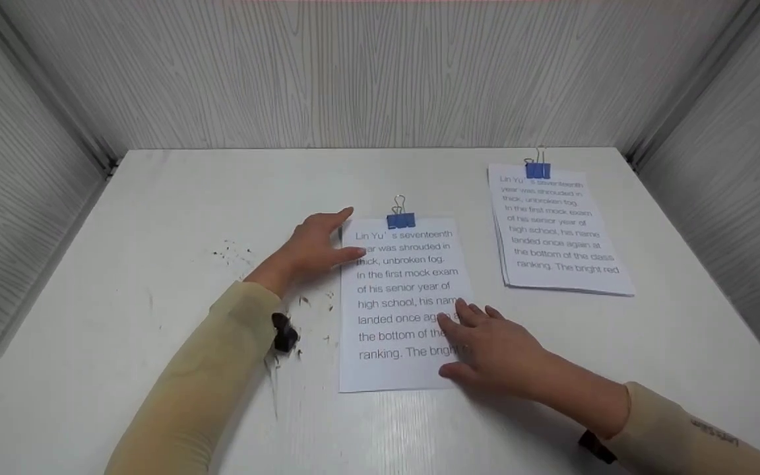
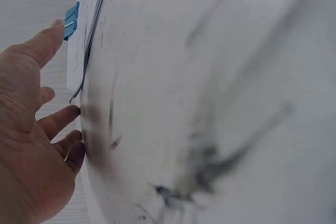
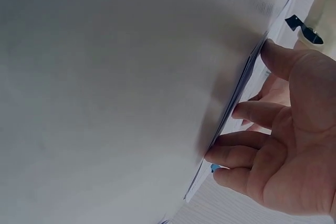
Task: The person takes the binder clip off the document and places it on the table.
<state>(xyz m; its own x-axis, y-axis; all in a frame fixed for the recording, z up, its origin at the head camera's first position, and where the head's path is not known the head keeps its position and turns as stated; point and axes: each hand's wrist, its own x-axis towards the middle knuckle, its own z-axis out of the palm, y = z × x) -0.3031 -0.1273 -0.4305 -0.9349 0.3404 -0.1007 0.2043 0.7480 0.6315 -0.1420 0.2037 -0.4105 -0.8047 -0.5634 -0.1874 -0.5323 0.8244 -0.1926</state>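
Observation:
A stack of printed sheets (image 1: 396, 376) lies on the white table, with a blue binder clip (image 1: 401, 221) at its top edge. My left hand (image 1: 314, 245) rests at the stack's upper left edge, thumb over the paper and fingers stretched out. On the lower right side, my right hand (image 1: 502, 353) touches the sheets with its fingers spread over the edge. The left wrist view shows the left hand (image 2: 31, 135) beside the stack's side and clip (image 2: 71, 22). In the right wrist view, fingertips of the right hand (image 3: 294, 145) touch the sheets' edge (image 3: 233, 98).
A second clipped stack of printed sheets (image 1: 561, 231) lies to the back right, under its own blue binder clip (image 1: 538, 171). Dark specks (image 1: 231, 252) and smudges mark the table on the left. Wood-grain panels (image 1: 367, 72) enclose the back and sides.

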